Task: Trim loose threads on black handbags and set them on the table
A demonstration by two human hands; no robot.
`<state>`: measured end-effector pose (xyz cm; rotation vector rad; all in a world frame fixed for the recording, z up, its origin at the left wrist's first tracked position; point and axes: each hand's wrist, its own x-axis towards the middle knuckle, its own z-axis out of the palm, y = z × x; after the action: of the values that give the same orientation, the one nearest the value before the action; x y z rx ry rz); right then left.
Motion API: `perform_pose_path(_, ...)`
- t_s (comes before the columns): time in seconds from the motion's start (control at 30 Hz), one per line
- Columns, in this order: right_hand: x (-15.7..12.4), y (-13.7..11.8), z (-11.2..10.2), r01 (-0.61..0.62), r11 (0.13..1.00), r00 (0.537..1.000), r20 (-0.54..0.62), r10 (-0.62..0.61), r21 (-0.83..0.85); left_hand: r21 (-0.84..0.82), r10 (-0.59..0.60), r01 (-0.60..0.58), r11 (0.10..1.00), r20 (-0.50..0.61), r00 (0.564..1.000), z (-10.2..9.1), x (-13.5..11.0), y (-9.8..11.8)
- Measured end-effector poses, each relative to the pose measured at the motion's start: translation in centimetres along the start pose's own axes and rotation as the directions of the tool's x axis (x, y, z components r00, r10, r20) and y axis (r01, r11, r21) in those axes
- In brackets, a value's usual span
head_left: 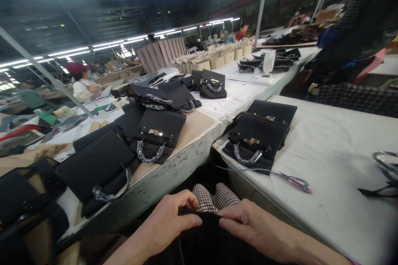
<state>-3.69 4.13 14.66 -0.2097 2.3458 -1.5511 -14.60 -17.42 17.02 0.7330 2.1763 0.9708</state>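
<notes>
My left hand (169, 219) and my right hand (248, 221) sit low in front of me, both with fingers curled onto a piece of black material (207, 236) held over my lap. Checked fabric (213, 198) shows just beyond my fingertips. Nearest on the white table to the right lies a black handbag (259, 134) with a gold clasp and a plastic-wrapped handle, stacked on another bag. A pair of scissors (295, 181) lies in front of it.
The long bench (174, 165) on the left carries several black handbags (158, 134), with cream paper bags (214, 60) farther back. A dark strap (384, 174) lies at the right table edge. A person in dark clothing (360, 37) stands at the right; other workers sit in the distance.
</notes>
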Motion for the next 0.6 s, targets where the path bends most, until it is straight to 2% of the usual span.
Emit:
perform_pose_path(0.1,-0.1,-0.2,-0.1,0.033,0.998,0.999,0.004,-0.034,0.047,-0.016,-0.007,0.007,1.000,0.029,1.000,0.2,0.2,-0.2)
perform_pose_path(0.27,0.0,-0.2,-0.2,0.068,0.995,0.997,0.019,-0.070,0.069,0.011,0.084,-0.084,0.996,0.049,0.995,0.2,0.5,-0.1)
perform_pose_path(0.43,0.4,0.4,0.0,0.078,0.997,0.997,-0.010,-0.078,-0.030,0.007,0.137,-0.137,0.990,0.061,0.989,0.7,0.6,-0.3)
perform_pose_path(0.6,1.1,1.0,0.5,0.106,0.983,0.990,-0.076,-0.119,-0.149,0.157,0.197,-0.198,0.968,0.027,0.980,1.3,0.8,0.4)
